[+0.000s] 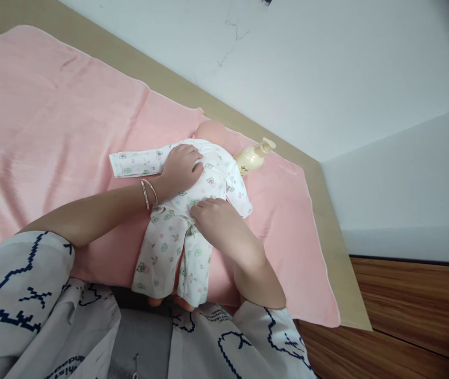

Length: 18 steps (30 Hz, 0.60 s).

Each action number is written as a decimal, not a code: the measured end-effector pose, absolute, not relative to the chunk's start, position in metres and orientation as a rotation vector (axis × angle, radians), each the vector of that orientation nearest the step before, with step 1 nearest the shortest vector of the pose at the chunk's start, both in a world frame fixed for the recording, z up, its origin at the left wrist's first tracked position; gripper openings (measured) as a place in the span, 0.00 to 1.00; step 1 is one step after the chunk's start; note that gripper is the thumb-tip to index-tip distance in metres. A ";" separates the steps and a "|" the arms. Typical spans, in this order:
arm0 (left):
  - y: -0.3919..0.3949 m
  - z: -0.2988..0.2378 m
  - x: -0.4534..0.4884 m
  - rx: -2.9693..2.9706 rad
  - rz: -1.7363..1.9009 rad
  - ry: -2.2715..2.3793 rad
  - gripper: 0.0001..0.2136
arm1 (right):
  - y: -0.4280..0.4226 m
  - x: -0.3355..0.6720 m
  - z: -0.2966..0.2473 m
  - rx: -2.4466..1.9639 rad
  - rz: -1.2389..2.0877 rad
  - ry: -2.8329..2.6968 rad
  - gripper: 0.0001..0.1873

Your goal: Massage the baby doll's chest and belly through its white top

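Observation:
A baby doll (209, 131) lies on a pink blanket, its head away from me and its feet near my lap. It wears a white long-sleeved top (214, 166) and matching trousers (165, 247), both printed with small green and pink figures. My left hand (182, 166) rests on the doll's chest, fingers laid over the cloth and thumb apart. At the waist, my right hand (218, 218) has its fingers curled on the top's lower hem, closed on the fabric; the fingertips are partly hidden. One sleeve stretches out flat to the left.
A cream pump bottle (250, 158) lies tilted beside the doll's right-hand shoulder in view. The pink blanket (70, 105) covers most of the tan tabletop (322, 205). A white wall (287, 68) stands behind, and wood flooring (406, 305) shows at lower right.

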<state>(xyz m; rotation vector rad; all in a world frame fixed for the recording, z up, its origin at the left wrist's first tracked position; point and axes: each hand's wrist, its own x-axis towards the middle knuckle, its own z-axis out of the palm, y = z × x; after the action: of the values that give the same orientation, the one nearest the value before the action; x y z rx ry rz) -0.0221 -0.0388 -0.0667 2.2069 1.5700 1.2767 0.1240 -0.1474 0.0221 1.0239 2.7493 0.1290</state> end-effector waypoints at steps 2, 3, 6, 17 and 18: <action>-0.039 -0.065 -0.022 2.203 1.264 1.574 0.12 | -0.148 0.124 0.022 1.023 0.124 2.742 0.14; -0.039 -0.065 -0.023 2.201 1.254 1.576 0.12 | -0.148 0.124 0.021 1.021 0.115 2.736 0.14; -0.038 -0.062 -0.023 2.193 1.216 1.574 0.12 | -0.148 0.124 0.020 0.991 0.084 2.710 0.14; -0.036 -0.050 -0.027 2.190 1.103 1.548 0.11 | -0.151 0.124 0.020 0.904 0.023 2.696 0.15; -0.036 -0.047 -0.028 2.189 1.079 1.543 0.11 | -0.151 0.124 0.021 0.895 0.019 2.694 0.15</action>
<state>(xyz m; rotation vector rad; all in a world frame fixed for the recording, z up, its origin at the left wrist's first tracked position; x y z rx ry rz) -0.0279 -0.0361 -0.0470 2.1892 1.5426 1.0794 0.1245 -0.1507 0.0208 0.8950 2.6944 0.0187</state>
